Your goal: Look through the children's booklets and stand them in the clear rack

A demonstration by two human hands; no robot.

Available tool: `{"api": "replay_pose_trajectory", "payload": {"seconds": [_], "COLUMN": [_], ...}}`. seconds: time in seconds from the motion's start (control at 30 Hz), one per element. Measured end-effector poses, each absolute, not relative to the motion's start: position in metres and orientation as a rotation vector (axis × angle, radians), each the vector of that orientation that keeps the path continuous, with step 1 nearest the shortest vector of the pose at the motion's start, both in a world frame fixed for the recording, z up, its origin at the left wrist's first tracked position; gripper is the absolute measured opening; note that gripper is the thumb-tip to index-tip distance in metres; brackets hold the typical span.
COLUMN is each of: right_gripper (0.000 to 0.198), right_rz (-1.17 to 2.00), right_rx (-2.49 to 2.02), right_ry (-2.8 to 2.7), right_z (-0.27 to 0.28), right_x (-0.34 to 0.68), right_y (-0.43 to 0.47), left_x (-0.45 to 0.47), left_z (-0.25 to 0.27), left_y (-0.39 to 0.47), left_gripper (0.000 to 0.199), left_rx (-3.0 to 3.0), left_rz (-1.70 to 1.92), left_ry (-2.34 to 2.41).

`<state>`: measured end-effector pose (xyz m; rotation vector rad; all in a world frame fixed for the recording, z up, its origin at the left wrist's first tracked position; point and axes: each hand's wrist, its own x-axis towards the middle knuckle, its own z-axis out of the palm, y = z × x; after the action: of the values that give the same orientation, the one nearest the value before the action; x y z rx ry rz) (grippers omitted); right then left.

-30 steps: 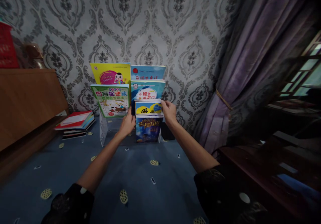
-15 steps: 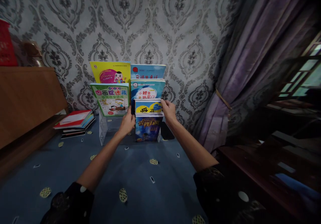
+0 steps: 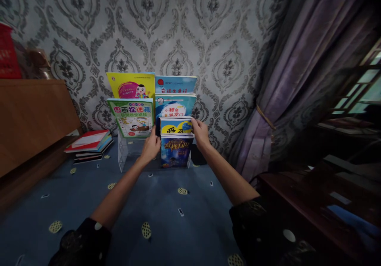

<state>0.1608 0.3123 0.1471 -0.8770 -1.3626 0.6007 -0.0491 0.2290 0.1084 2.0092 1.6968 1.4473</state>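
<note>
A tiered clear stand holds several upright children's books. In its right column, a yellow and blue book stands behind a dark blue book. My right hand is closed on the yellow and blue book's upper right corner. Along the left edge of the same book, my left hand is closed, its fingertips partly hidden. Behind rise a teal book and a light blue book. The left column carries a green book below a yellow book.
A stack of books lies left of the stand on the blue patterned tablecloth. A dark flat object is behind my right wrist. A wooden cabinet borders the left, a purple curtain the right.
</note>
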Motion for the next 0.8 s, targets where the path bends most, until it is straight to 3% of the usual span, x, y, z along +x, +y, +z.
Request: {"api": "replay_pose_trajectory", "payload": {"seconds": [0.13, 0.8], "right_gripper": [0.059, 0.052], "right_rz": [0.586, 0.517], "right_rx": [-0.868, -0.879], "right_ry": [-1.37, -1.394], "right_z": [0.139, 0.129], "right_x": [0.16, 0.161], "right_y": [0.302, 0.292], "left_x": [-0.044, -0.032], "left_z": [0.108, 0.108], "left_y": [0.222, 0.243], "left_gripper": [0.046, 0.049], "left_rx": [2.125, 2.016], "left_rz": [1.655, 1.792], "left_ry": [1.8, 1.533]}}
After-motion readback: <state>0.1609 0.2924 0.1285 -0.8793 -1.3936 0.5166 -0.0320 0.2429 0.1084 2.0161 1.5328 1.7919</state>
